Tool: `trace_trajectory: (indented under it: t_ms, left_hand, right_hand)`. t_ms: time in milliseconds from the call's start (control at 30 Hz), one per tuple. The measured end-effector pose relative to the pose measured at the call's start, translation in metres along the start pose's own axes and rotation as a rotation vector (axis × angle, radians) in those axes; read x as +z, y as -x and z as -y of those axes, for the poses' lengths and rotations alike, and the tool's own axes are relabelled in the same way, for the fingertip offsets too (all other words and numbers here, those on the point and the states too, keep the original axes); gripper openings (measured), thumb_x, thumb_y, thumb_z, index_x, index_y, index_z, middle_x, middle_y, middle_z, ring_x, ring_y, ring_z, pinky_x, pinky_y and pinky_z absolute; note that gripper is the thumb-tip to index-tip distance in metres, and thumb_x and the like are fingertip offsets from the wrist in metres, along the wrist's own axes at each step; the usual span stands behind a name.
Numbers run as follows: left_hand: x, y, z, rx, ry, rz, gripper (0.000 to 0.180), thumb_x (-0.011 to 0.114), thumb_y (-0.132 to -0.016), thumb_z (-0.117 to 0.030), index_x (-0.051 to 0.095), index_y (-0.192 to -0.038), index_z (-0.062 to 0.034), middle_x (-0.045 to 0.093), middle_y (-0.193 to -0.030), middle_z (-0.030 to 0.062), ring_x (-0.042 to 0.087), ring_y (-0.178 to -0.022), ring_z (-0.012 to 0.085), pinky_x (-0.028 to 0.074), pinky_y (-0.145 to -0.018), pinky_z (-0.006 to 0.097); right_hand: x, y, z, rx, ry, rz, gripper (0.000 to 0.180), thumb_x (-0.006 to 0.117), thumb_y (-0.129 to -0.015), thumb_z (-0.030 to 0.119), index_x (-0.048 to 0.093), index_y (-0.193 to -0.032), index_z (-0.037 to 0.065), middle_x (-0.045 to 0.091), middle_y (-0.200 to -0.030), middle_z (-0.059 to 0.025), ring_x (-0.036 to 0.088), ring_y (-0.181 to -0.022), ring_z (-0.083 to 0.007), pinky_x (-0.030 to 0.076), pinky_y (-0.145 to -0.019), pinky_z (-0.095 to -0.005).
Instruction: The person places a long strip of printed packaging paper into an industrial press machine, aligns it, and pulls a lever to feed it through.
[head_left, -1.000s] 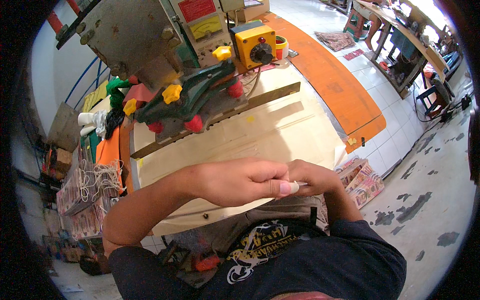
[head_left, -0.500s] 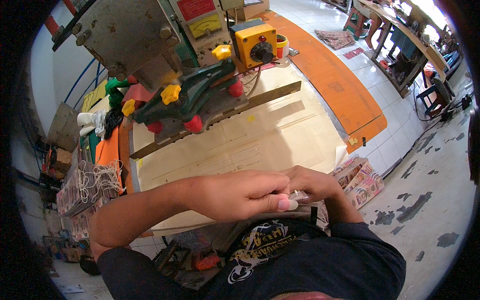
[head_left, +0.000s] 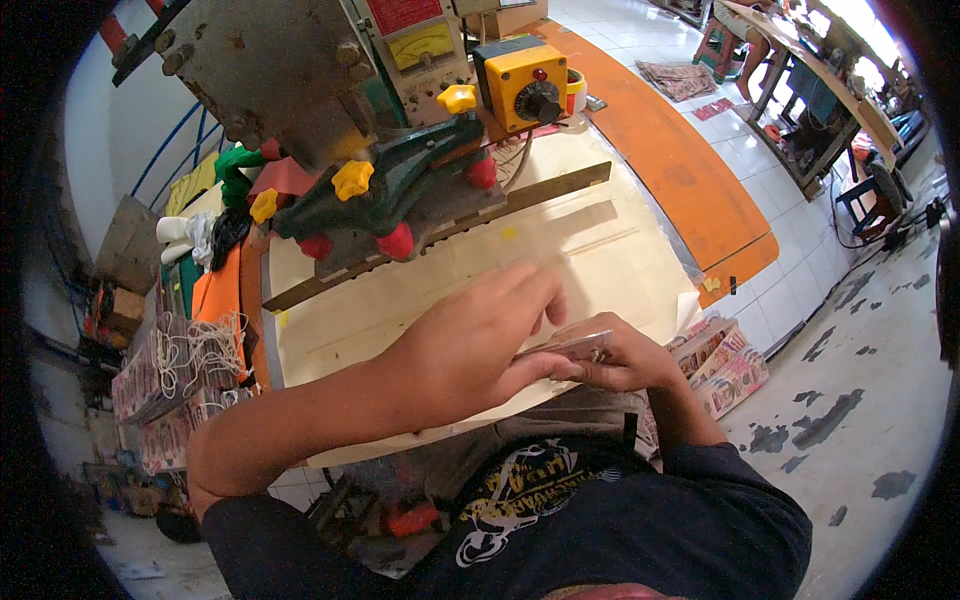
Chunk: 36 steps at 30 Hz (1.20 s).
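Note:
A small, thin, shiny sheet (head_left: 575, 347), which looks like clear plastic, is between my hands just above the near edge of the cream work surface (head_left: 400, 315). My right hand (head_left: 632, 357) is closed on it. The thumb of my left hand (head_left: 475, 325) lies along the sheet's lower edge, while its other fingers are raised and apart, slightly blurred. Beyond the hands stands a press machine with a dark green frame (head_left: 400, 200), yellow knobs and red feet. A long metal bar (head_left: 530, 200) runs beneath it, above the surface. The sheet's exact kind is unclear.
A yellow control box (head_left: 522, 90) with a black dial is on the machine. Bundles of printed bags with white cords (head_left: 185, 365) are at the left, and more printed packs (head_left: 725, 365) at the right. An orange tabletop (head_left: 690, 190) curves along the right.
My left fingers have lifted and spread away from my right hand. More of the shiny sheet now shows between the hands. The view has shifted slightly.

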<state>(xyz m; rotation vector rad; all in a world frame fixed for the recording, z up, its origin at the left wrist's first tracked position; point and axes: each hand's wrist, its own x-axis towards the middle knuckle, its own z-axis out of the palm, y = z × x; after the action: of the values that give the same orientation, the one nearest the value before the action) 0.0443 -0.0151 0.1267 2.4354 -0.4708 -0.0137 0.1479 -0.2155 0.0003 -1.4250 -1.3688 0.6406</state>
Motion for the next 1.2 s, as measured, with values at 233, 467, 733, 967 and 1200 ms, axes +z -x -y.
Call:
trace_trajectory:
  t_ms: [233,467,733,967,1200]
  left_hand:
    - [-0.011,-0.002,-0.004,-0.138,0.230,0.118,0.025,0.076,-0.088,-0.021,0.060,-0.093,-0.0034,0.059,-0.078,0.0068,0.060,-0.071,0.0161,0.048,-0.063,0.031]
    - [-0.006,-0.009,-0.013,-0.089,0.199,0.120,0.030,0.077,-0.088,-0.027,0.059,-0.090,-0.0032,0.062,-0.079,0.0070,0.061,-0.072,0.0172,0.049,-0.064,0.032]
    - [0.000,-0.015,-0.011,-0.146,0.289,0.194,0.030,0.076,-0.089,-0.030,0.061,-0.088,-0.0041,0.063,-0.079,0.0079,0.061,-0.074,0.0166,0.048,-0.065,0.033]
    - [0.003,-0.019,-0.005,-0.219,0.408,0.487,0.033,0.069,-0.094,-0.037,0.061,-0.089,-0.0050,0.064,-0.081,0.0076,0.058,-0.077,0.0158,0.046,-0.070,0.034]
    - [0.013,-0.004,-0.021,-0.148,0.451,0.383,0.027,0.063,-0.097,-0.025,0.060,-0.092,0.0017,0.061,-0.084,0.0197,0.060,-0.078,0.0303,0.047,-0.071,0.042]
  right_hand:
    - [-0.006,0.000,0.002,-0.016,-0.050,0.110,0.024,0.063,-0.095,0.019,0.068,-0.112,0.003,0.069,-0.091,-0.0183,0.068,-0.080,-0.0340,0.052,-0.075,-0.0398]
    - [0.003,0.000,-0.007,-0.150,-0.030,0.006,0.021,0.064,-0.094,0.018,0.069,-0.105,0.002,0.071,-0.097,-0.0173,0.070,-0.087,-0.0355,0.054,-0.079,-0.0422]
    - [0.000,0.001,0.000,-0.114,-0.071,0.049,0.022,0.067,-0.089,0.018,0.068,-0.104,0.002,0.072,-0.097,-0.0157,0.071,-0.090,-0.0351,0.054,-0.081,-0.0415]
    - [0.003,0.002,-0.007,-0.160,-0.082,0.087,0.023,0.070,-0.083,0.015,0.068,-0.103,0.004,0.071,-0.105,-0.0165,0.069,-0.098,-0.0375,0.053,-0.086,-0.0433]
    - [0.004,0.004,-0.008,-0.040,-0.168,0.168,0.025,0.075,-0.074,0.014,0.068,-0.096,0.005,0.070,-0.111,-0.0151,0.067,-0.103,-0.0369,0.052,-0.088,-0.0412]
